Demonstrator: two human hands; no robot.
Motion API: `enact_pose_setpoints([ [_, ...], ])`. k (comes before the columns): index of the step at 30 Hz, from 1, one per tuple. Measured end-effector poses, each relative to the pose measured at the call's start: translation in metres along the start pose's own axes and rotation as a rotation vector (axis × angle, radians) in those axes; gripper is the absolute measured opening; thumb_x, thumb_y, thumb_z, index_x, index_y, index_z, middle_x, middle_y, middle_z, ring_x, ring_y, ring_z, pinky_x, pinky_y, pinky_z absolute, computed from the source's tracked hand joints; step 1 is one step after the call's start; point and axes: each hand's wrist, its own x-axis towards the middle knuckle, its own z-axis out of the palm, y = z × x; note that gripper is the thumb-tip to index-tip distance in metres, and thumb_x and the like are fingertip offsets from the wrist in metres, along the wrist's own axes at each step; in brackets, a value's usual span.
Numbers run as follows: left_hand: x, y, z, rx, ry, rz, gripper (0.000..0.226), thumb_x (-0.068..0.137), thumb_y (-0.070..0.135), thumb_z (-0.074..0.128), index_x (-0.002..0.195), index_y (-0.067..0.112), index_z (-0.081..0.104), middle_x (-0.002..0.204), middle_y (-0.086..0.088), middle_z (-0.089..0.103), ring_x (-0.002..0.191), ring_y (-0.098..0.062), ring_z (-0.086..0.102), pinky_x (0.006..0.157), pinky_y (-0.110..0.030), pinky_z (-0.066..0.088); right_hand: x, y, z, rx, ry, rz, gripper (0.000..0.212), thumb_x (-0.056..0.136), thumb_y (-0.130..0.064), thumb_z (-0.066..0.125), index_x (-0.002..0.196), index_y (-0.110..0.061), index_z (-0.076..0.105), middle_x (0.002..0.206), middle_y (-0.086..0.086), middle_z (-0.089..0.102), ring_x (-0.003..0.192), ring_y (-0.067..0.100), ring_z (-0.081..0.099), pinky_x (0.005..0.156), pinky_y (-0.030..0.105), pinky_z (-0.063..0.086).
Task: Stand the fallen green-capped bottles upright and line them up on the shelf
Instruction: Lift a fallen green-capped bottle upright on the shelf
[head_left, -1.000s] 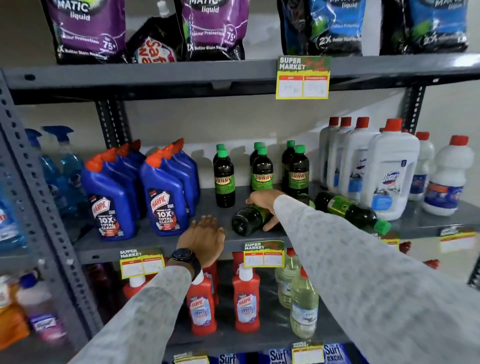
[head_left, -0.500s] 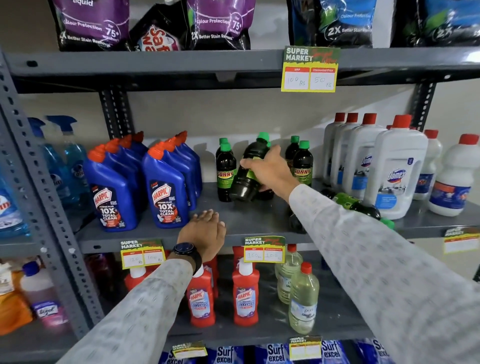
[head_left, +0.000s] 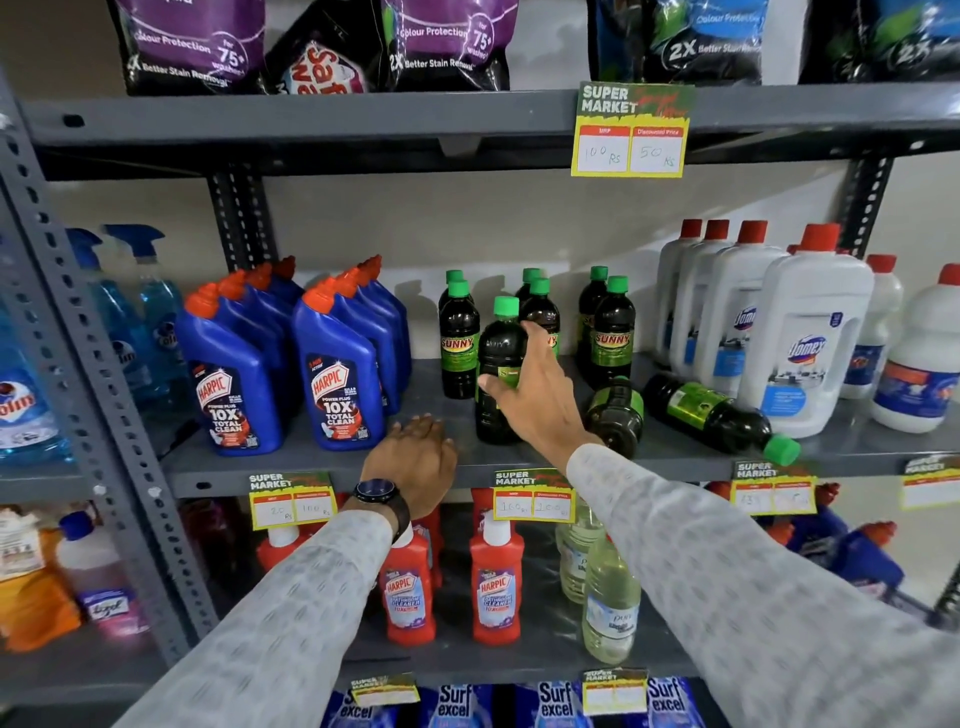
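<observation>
My right hand (head_left: 535, 395) wraps a dark green-capped bottle (head_left: 497, 358) that stands upright on the grey middle shelf (head_left: 322, 462), in front of the middle pair. Upright green-capped bottles stand behind in three short rows: left (head_left: 458, 343), middle (head_left: 541, 306), right (head_left: 613, 332). Two bottles lie fallen to the right: one (head_left: 615, 415) with its base toward me, one (head_left: 717, 415) with its green cap pointing to the front right. My left hand (head_left: 415, 457) rests flat on the shelf's front edge, holding nothing.
Blue Harpic bottles (head_left: 337, 374) stand left of the green-capped ones, white red-capped Domex bottles (head_left: 800, 338) right. Price tags (head_left: 532, 496) hang on the shelf edge. Red Harpic bottles (head_left: 496, 587) fill the shelf below, detergent pouches (head_left: 447, 41) the shelf above.
My right hand lifted a fallen bottle off the shelf, tilted it up, and now it stands upright in front of the middle row. The left hand stayed on the shelf edge.
</observation>
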Motion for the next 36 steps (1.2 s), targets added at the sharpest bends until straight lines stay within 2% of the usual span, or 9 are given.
enact_pose_setpoints([
  [5,0.001,0.000,0.001,-0.020,0.006,-0.009,0.059,0.103,0.038,0.018,0.152,0.010,0.036,0.162,-0.009,0.033,0.150,-0.021,0.027,0.124,-0.037,0.018,-0.004,0.003,0.009,-0.047,-0.021,-0.053,0.093,0.090,-0.045,0.075,0.158,-0.020,0.017,0.154,0.010,0.044,0.121,0.031,0.062,0.090,0.042,0.052],
  [8,0.001,0.000,0.003,-0.015,0.015,-0.010,0.060,0.103,0.038,0.018,0.152,0.010,0.036,0.161,-0.010,0.034,0.150,-0.021,0.028,0.124,-0.037,0.018,-0.005,0.010,0.010,0.072,-0.047,-0.013,0.103,0.087,-0.052,0.075,0.162,-0.023,0.010,0.162,0.005,0.035,0.138,0.023,0.048,0.104,0.040,0.041],
  [12,0.002,-0.002,0.005,-0.002,0.009,-0.012,0.060,0.102,0.038,0.018,0.152,0.010,0.036,0.162,-0.008,0.033,0.150,-0.020,0.028,0.124,-0.037,0.018,-0.008,0.022,0.013,0.484,-0.134,0.219,0.107,0.087,-0.015,0.078,0.164,-0.031,0.007,0.134,-0.010,0.058,0.121,0.001,0.057,0.116,0.045,0.039],
  [18,0.004,-0.003,0.008,-0.016,0.026,-0.026,0.059,0.102,0.038,0.022,0.151,0.010,0.039,0.161,-0.007,0.036,0.149,-0.018,0.030,0.124,-0.036,0.018,-0.013,0.033,0.024,0.448,-0.131,0.228,0.075,0.080,-0.010,0.083,0.143,-0.030,0.048,0.117,-0.013,0.070,0.109,0.002,0.065,0.104,0.037,0.052],
  [24,0.004,-0.002,0.006,-0.014,0.022,-0.026,0.061,0.102,0.040,0.020,0.152,0.010,0.037,0.161,-0.007,0.035,0.150,-0.019,0.029,0.124,-0.037,0.019,-0.015,0.027,0.028,0.320,-0.015,0.175,0.075,0.064,-0.033,0.097,0.118,-0.038,0.044,0.106,-0.019,0.063,0.097,-0.008,0.060,0.074,0.009,0.045],
  [28,0.004,-0.003,0.007,-0.015,0.020,-0.030,0.060,0.102,0.040,0.019,0.152,0.011,0.037,0.161,-0.007,0.034,0.150,-0.018,0.029,0.124,-0.036,0.018,-0.014,0.031,0.023,0.371,-0.061,0.174,0.076,0.073,-0.031,0.091,0.135,-0.033,0.047,0.115,-0.018,0.065,0.102,-0.009,0.061,0.076,0.004,0.044],
  [31,0.004,-0.002,0.007,-0.020,0.016,-0.029,0.060,0.102,0.039,0.020,0.152,0.011,0.037,0.162,-0.007,0.033,0.150,-0.018,0.028,0.124,-0.035,0.017,-0.009,0.035,0.017,0.469,-0.169,0.206,0.075,0.086,-0.014,0.079,0.150,-0.028,0.044,0.124,-0.012,0.068,0.111,-0.002,0.063,0.094,0.015,0.048],
  [34,0.003,-0.001,0.006,-0.028,0.022,-0.029,0.058,0.103,0.038,0.021,0.152,0.011,0.037,0.162,-0.007,0.033,0.150,-0.018,0.028,0.124,-0.035,0.017,-0.007,0.034,0.016,0.439,-0.198,0.195,0.064,0.087,-0.007,0.077,0.144,-0.021,0.052,0.121,-0.007,0.071,0.111,0.007,0.067,0.104,0.036,0.052],
  [36,0.002,-0.001,0.004,-0.028,0.025,-0.026,0.058,0.103,0.037,0.022,0.152,0.010,0.038,0.162,-0.008,0.034,0.150,-0.018,0.028,0.124,-0.035,0.017,-0.007,0.032,0.018,0.409,-0.154,0.204,0.065,0.082,-0.009,0.083,0.140,-0.019,0.054,0.116,-0.011,0.069,0.106,0.003,0.067,0.096,0.024,0.054],
])
